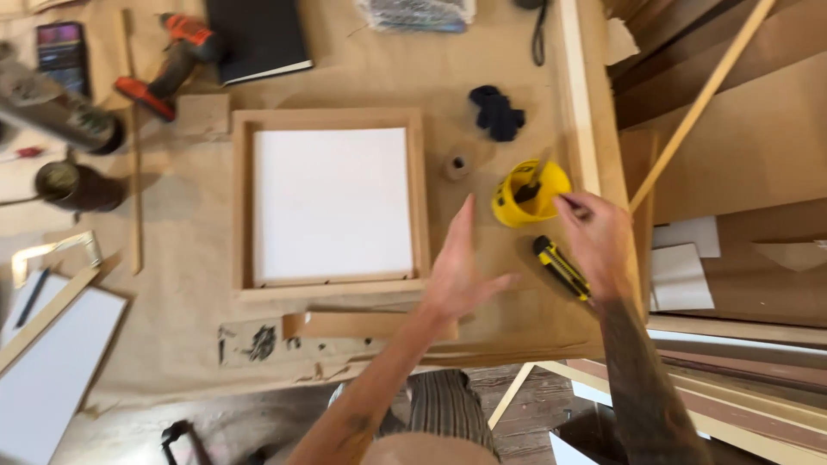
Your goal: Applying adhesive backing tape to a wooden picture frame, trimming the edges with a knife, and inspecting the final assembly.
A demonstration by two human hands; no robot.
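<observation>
Yellow cup: on worktop right of wooden frame with white panel, brush inside. Right hand: grip pinched on something thin at cup's rim; what, cannot tell. Left hand: fingers spread, empty, hovering by frame. Yellow utility knife beneath right hand. Advice: steady the cup while working at it.

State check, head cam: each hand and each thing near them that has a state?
left hand: open, fingers spread, holding nothing, beside the frame
right hand: pinching a thin tool at the yellow cup's rim
yellow cup: upright, a brush standing in it
wooden frame: lying flat, white panel inside
utility knife: lying flat, blade state unclear
drill: lying on its side
</observation>
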